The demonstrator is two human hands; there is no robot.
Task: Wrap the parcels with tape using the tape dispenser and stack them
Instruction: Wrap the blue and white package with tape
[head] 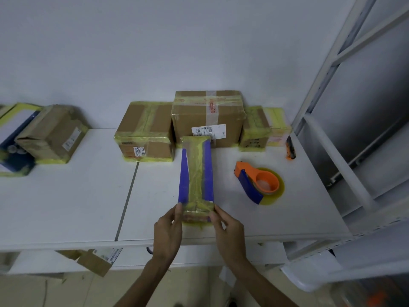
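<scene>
Both hands are on the long blue parcel (195, 173). The left hand (168, 227) pinches its near-left corner and the right hand (230, 229) pinches the near-right, fingers curled onto the yellow-taped end. The parcel stretches straight away from them over the white table (66, 207). The orange-and-blue tape dispenser (259, 183) sits beyond the right hand, off to its right and well apart from it. Past the parcel's far end, taped cardboard boxes (208, 116) line the wall.
</scene>
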